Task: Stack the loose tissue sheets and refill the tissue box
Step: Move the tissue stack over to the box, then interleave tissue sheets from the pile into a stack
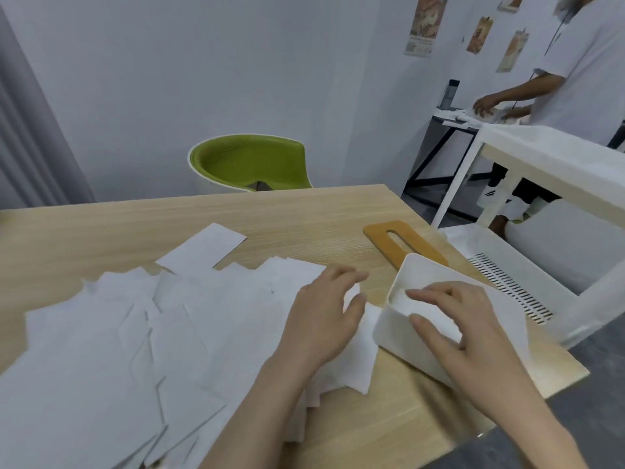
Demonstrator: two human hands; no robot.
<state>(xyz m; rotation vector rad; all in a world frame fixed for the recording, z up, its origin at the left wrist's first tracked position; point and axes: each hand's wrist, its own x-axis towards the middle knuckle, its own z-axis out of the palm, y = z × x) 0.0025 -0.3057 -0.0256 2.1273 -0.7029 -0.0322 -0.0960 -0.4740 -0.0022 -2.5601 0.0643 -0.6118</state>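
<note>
Head view: we see one white tissue box (399,324) at the table's 3 o'clock edge, lid off, open top up, long axis running roughly 11 to 5 o'clock. No brand or label readable on it. White tissue sits inside. Right hand (473,333) lies over the open top, fingers loosely spread and reaching into the box, thumb on the near wall; we can't tell if it pinches anything. Left hand (324,319) rests flat on the loose tissue sheets (135,350), fingers relaxed and slightly spread, gripping nothing.

Sheets cover the table's 9 o'clock half in an overlapping scatter, too layered to count; their edge touches the box's near corner. One orange-brown lid (406,243) with a slot lies flat at 1 o'clock of the box, partly behind it.

Wooden table (304,211) carries all of it. One green chair (250,162) at 12 o'clock beyond the table. One white cart (527,275) at 3 o'clock, beside the table. Second person (581,62) stands at 2 o'clock at another table. Four posters (424,25) on the wall; text unreadable.
</note>
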